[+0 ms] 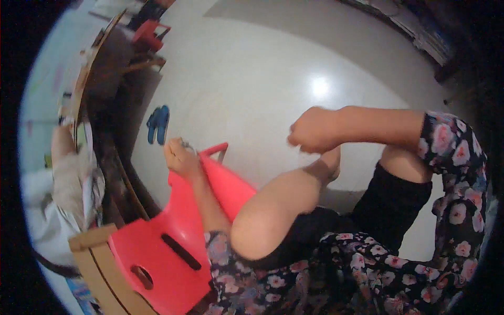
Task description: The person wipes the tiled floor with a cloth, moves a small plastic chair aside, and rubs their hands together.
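Observation:
Left of centre, my left hand (181, 157) is held above a red plastic chair (178, 231), its fingers drawn together. A small greyish bit shows at the fingertips, too small to name. My left forearm crosses over the chair's red edge. Right of centre, my right hand (315, 130) hangs in the air over the floor with its fingers curled inward. Whatever may lie inside that curl is hidden. Below it are my bare foot (332, 163) and my bent knee (268, 220). Both arms come out of dark flowered sleeves (454, 147).
Blue slippers (158, 125) lie on the pale shiny floor (252, 79). Dark wooden furniture (107, 94) lines the left side, with a red object (149, 37) beyond it. A cardboard box (100, 257) stands behind the chair, near pale crumpled cloth (84, 194).

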Demonstrator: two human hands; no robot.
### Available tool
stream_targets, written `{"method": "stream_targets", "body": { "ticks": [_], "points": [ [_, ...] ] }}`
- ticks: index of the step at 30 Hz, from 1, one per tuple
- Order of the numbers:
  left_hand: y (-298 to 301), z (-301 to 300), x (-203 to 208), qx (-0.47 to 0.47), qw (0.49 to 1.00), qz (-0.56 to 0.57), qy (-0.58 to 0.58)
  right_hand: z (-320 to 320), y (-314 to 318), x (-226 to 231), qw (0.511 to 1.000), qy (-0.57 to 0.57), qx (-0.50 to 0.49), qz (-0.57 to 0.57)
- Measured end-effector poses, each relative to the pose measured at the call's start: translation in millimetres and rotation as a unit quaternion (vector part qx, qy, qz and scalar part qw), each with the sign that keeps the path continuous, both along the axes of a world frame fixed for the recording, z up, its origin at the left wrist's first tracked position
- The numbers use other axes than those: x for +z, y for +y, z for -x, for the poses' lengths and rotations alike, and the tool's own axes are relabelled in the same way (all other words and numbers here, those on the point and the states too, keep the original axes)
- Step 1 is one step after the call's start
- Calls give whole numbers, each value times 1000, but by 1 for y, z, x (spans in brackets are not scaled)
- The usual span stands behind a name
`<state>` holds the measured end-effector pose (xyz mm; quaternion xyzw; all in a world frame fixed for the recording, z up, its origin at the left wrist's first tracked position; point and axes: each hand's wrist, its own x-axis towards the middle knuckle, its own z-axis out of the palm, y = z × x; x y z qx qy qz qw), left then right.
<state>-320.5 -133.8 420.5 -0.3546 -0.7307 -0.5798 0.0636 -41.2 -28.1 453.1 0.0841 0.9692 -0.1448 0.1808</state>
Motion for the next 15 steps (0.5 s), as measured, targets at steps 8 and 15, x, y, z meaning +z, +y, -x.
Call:
{"method": "stream_targets", "body": {
  "ticks": [8, 15],
  "points": [
    [0, -15, 1, -133, 859, 301, 392, -21, 59, -26, 1000, 26, -1, 14],
    [91, -278, -87, -194, 764, 559, -258, -62, 164, -47, 993, -17, -90, 78]
  ]
}}
